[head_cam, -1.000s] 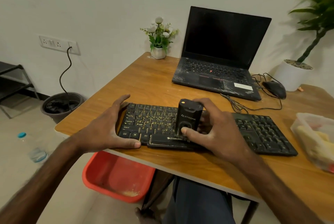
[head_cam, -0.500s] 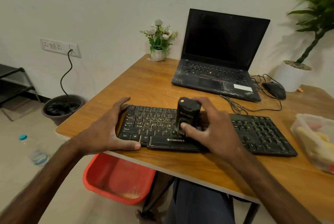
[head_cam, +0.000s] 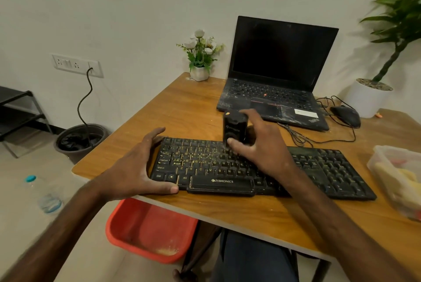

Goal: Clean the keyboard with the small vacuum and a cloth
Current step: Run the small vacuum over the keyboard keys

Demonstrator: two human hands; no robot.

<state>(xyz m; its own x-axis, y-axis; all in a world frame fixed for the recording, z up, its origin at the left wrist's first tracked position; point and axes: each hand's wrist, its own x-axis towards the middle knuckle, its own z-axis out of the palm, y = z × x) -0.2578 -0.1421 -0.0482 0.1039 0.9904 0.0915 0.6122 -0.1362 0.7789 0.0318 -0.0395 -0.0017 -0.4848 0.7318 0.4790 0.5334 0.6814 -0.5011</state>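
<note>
A black keyboard [head_cam: 319, 167] with yellow-lettered keys lies across the near part of the wooden table [head_cam: 193, 108]. My right hand [head_cam: 259, 147] grips a small black cylindrical vacuum [head_cam: 234, 128] that stands upright on the upper key rows near the middle. My left hand [head_cam: 139, 167] holds the keyboard's left end, thumb along the front edge and fingers at the back corner. A clear plastic tub [head_cam: 391, 163] at the right edge holds something yellow, maybe a cloth.
An open black laptop [head_cam: 280, 76] stands behind the keyboard, with a wired mouse [head_cam: 346, 115] and cable to its right. A small flower pot [head_cam: 200, 69] and a large white planter [head_cam: 366, 97] sit at the back. A red bin [head_cam: 145, 229] is under the table.
My right hand has slid the vacuum away from me, from the lower key rows to the top rows. My left hand has stayed on the keyboard's left end.
</note>
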